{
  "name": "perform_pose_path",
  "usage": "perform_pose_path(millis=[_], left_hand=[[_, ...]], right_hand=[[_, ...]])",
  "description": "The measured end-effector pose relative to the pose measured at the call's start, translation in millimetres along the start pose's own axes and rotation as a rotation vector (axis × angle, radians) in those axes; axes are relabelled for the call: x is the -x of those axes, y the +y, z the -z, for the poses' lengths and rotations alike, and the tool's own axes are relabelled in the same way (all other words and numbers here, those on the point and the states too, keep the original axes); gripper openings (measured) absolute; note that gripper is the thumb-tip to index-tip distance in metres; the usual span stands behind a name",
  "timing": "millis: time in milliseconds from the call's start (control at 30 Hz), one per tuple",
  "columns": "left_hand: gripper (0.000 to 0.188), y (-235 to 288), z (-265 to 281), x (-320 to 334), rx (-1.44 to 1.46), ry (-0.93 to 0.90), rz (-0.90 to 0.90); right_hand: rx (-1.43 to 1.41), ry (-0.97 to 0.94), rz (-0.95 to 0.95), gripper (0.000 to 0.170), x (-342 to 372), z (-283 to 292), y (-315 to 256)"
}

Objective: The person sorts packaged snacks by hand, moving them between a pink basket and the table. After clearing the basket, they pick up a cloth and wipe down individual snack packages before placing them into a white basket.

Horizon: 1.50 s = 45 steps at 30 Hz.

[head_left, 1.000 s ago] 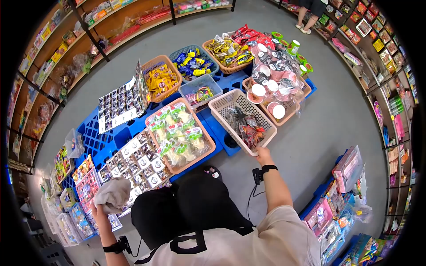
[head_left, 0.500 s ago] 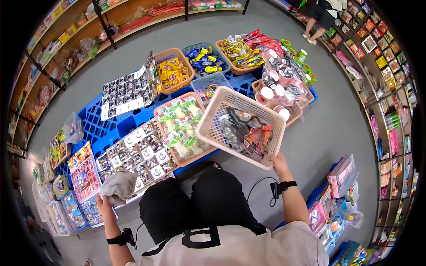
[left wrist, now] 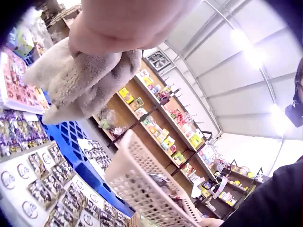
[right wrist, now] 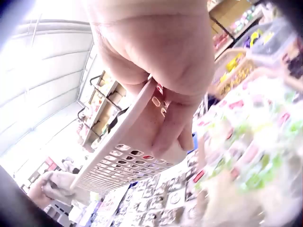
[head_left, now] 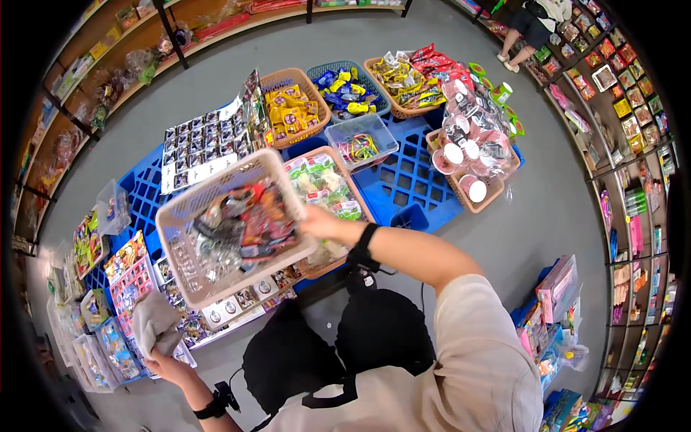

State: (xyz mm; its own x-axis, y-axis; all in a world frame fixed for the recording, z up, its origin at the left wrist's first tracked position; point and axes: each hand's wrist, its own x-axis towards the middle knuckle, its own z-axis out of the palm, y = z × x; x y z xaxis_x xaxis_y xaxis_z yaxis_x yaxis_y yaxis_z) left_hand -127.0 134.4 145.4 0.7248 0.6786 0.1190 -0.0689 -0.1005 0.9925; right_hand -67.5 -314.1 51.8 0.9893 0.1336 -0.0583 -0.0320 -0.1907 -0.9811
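Observation:
My right hand grips one end rim of a pale pink perforated plastic basket. In the right wrist view the fingers curl over its end wall. Red and dark packaged snacks lie inside the basket, which is held up and tilted over white sheets of small packets. A grey cloth is in my left hand, bunched and hanging from the fingers, just left of the basket. The left wrist view shows the cloth folded under that hand.
Blue pallets bear the goods. A basket of green-and-white packs sits under my right forearm, with a clear bin beyond. Baskets of yellow and blue packets stand behind. Another person stands by the right shelves.
My right hand has lifted the basket off the right side of the pallets and carried it left across my front. The left hand keeps the cloth, having moved slightly left and down.

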Motion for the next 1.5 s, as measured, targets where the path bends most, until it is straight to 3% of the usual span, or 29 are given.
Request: perform_pose_path(millis=[33, 67, 100, 167, 200, 233, 267, 300, 367, 433, 500, 567, 633, 700, 733, 767, 833, 900, 967, 1033, 1100, 1233, 1333, 1367, 1433, 1500], left_hand=[[0.037, 1.4, 2.3, -7.5, -0.028, 0.041, -0.011], [0.037, 6.5, 0.3, -11.7, 0.006, 0.028, -0.024], [0.037, 8.2, -1.3, -13.5, 0.039, 0.023, -0.035], [0.037, 4.5, 0.0, -21.5, -0.021, 0.024, 0.004], [0.038, -14.3, 11.0, -34.9, 0.012, -0.029, 0.037], [0.039, 11.2, -14.3, -19.9, -0.138, 0.014, 0.081], [0.040, 5.2, -16.5, -19.4, -0.363, 0.035, 0.045], [0.040, -0.9, -30.7, -19.2, -0.083, 0.096, 0.133], [0.039, 1.5, -53.0, -12.2, 0.116, -0.076, 0.203], [0.033, -10.7, -66.2, -14.9, 0.154, -0.258, 0.184], [0.028, -12.1, -87.9, -9.3, 0.141, -0.278, 0.199], [0.026, -6.9, -110.8, -2.5, 0.107, -0.338, 0.212], [0.024, -14.0, -131.5, 0.3, -0.117, -0.469, 0.089], [0.030, 5.2, -171.6, 26.9, 0.042, -0.649, 0.081], [0.037, 1.8, -185.1, 34.5, -0.095, -0.772, -0.006], [0.042, 5.3, -201.7, 44.2, -0.065, -0.986, -0.219], [0.042, 2.4, -223.2, 59.1, 0.135, -1.445, -0.163], [0.036, 10.7, -231.6, 54.4, -0.013, -1.632, 0.026], [0.037, -36.0, -228.8, 28.4, -0.561, -1.510, -0.048], [0.046, -60.8, -213.8, 10.1, -1.251, -1.441, -0.076], [0.056, -91.5, -187.2, 16.6, -1.510, -1.359, -0.032], [0.053, -114.5, -173.8, 27.9, -1.410, -1.246, 0.015], [0.041, -122.4, -178.7, 25.5, -1.125, -1.106, 0.344], [0.041, -124.7, -178.4, 22.9, -1.126, -1.109, 0.335], [0.034, -116.9, -175.4, 23.1, -0.889, -1.064, 0.611], [0.030, -115.6, -167.1, 16.1, -0.793, -1.038, 0.668]], right_hand=[[0.094, -0.009, -0.167, 0.039, -7.7, -20.6, -1.9], [0.186, -0.071, -0.214, 0.036, -11.7, -31.5, -12.8], [0.068, 0.117, -0.060, 0.026, -21.8, -63.6, 44.2], [0.049, 0.064, -0.204, 0.027, -21.6, -80.4, 26.5], [0.123, 0.026, -0.154, 0.028, -24.3, -85.8, 28.9], [0.189, -0.025, -0.097, 0.029, -25.0, -91.7, 33.7], [0.181, -0.044, -0.177, 0.030, -24.5, -99.0, 38.8], [0.179, -0.052, -0.261, 0.031, -22.2, -105.1, 44.4], [0.147, 0.008, -0.316, 0.033, -12.2, -117.3, 49.3], [0.103, -0.007, -0.336, 0.033, -8.3, -127.8, 81.3], [0.217, -0.058, -0.342, 0.036, -8.4, -118.2, 73.7], [0.382, -0.635, -0.803, 0.042, -28.7, -87.5, 19.4], [0.775, -0.652, -0.483, 0.044, -34.8, -66.6, -5.1], [-0.045, -0.229, -0.398, 0.045, -24.6, -42.2, -51.8], [-0.282, -0.091, -0.238, 0.048, -19.8, -41.4, -65.9], [-0.514, 0.049, -0.073, 0.050, -16.3, -41.6, -73.8], [-0.668, 0.102, -0.057, 0.053, -17.4, -35.5, -76.3], [-0.821, 0.161, -0.037, 0.056, -15.4, -22.7, -71.3], [-0.756, 0.395, -0.129, 0.056, -9.6, -6.2, -62.2], [-0.795, 0.424, -0.077, 0.055, -3.5, 3.8, -65.1], [-0.835, 0.462, -0.029, 0.055, 3.7, 11.4, -70.5], [-0.848, 0.438, -0.009, 0.053, 16.2, 20.2, -70.5], [-0.819, 0.467, 0.008, 0.054, 21.5, 20.5, -73.0], [-0.798, 0.478, 0.003, 0.054, 23.2, 20.1, -76.2], [-0.774, 0.493, -0.004, 0.055, 28.9, 21.7, -79.8], [-0.735, 0.493, 0.028, 0.056, 32.8, 26.7, -82.0]])
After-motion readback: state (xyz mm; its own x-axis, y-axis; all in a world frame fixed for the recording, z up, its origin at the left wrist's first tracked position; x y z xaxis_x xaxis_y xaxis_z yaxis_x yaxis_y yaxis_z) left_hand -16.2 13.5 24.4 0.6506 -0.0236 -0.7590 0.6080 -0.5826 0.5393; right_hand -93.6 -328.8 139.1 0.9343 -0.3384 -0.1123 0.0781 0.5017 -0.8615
